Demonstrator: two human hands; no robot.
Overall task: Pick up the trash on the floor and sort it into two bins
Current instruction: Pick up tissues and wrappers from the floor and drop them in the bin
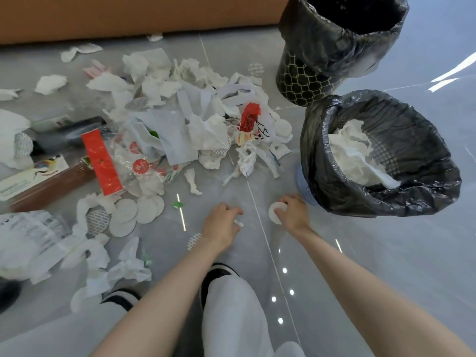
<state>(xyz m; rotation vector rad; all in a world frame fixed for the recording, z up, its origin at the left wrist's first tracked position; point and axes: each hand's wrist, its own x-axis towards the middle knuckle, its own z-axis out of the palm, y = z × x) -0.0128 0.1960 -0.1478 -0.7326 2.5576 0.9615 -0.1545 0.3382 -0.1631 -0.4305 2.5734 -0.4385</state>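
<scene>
- Now my left hand (221, 224) pinches a small white scrap (238, 223) on the floor (386, 253).
- My right hand (295, 213) grips a round pad (274, 213), just beside the lined bin (316, 140).

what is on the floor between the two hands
Head view: bare grey floor crossed by a thin pale line. At the stretch's ends, the left hand pinches a small white scrap and the right hand grips a round white pad.
</scene>
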